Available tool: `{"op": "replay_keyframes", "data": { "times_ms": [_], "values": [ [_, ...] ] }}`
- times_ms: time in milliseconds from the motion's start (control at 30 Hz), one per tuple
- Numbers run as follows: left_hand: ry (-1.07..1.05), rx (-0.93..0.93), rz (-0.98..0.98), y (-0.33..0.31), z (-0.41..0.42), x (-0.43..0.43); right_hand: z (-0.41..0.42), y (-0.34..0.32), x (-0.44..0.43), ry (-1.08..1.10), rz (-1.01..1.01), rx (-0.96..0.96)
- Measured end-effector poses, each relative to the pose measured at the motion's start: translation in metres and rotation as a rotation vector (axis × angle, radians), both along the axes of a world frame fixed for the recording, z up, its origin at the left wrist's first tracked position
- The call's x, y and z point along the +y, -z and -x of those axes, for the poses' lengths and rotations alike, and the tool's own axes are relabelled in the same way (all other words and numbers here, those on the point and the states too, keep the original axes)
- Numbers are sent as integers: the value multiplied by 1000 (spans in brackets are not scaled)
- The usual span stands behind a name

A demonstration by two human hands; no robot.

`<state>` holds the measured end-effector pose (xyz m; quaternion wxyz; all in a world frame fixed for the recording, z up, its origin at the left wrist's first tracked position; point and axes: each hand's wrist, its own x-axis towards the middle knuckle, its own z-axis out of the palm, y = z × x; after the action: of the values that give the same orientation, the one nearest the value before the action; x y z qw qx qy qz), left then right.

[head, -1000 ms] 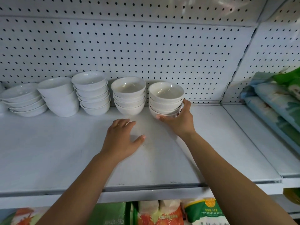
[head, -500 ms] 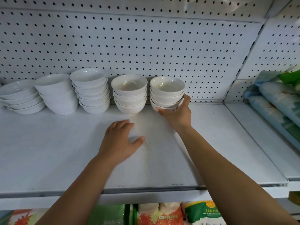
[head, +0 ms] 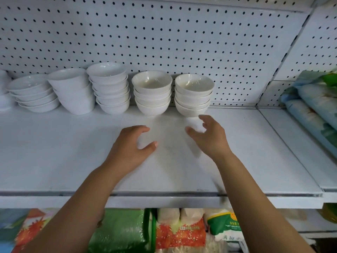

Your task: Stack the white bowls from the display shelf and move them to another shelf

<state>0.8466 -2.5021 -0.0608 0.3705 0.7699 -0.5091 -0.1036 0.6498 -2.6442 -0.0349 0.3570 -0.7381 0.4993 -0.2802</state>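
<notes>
The rightmost stack of four glossy cream-white ceramic bowls (head: 193, 94) stands on the white metal shelf (head: 246, 152), at the back against the white perforated pegboard wall (head: 164, 37). It sits just beyond the fingertips of the right hand (head: 209, 136), apart from them, with bare shelf showing in the gap. That hand is spread and curved, thumb and fingers wide apart, and it grips nothing. A matching stack of four cream bowls (head: 152, 93) stands just beside the first, straight ahead of the space between the two hands. The left hand (head: 130, 148) hangs low over the shelf, loosely cupped, fingers bent down and thumb out to the side, also without anything in it; whether it touches the surface cannot be told. Further out past the left hand come a stack of five plain white bowls (head: 110, 88), two deeper tilted white bowls (head: 73, 91), and a stack of shallow white dishes (head: 33, 93). Beyond the right hand, soft printed packages (head: 313, 105) lie on the neighbouring shelf. Below both forearms, coloured food bags (head: 175, 232) fill the lower level.
</notes>
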Motion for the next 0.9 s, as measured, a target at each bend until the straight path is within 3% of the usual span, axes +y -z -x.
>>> {"op": "replay_keyframes", "data": {
  "times_ms": [133, 400, 633, 900],
  "values": [
    [-44, 18, 22, -4, 3, 52, 5, 0, 53, -122, 99, 111],
    [-241, -46, 49, 5, -18, 204, -50, -3, 169, -467, 163, 88],
    [-624, -49, -7, 7, -31, 403, -131, -3, 307, -837, 122, 100],
    [-1105, -26, -123, 8, 21, 624, -194, 15, 512, -1294, 68, 71]
  ]
}}
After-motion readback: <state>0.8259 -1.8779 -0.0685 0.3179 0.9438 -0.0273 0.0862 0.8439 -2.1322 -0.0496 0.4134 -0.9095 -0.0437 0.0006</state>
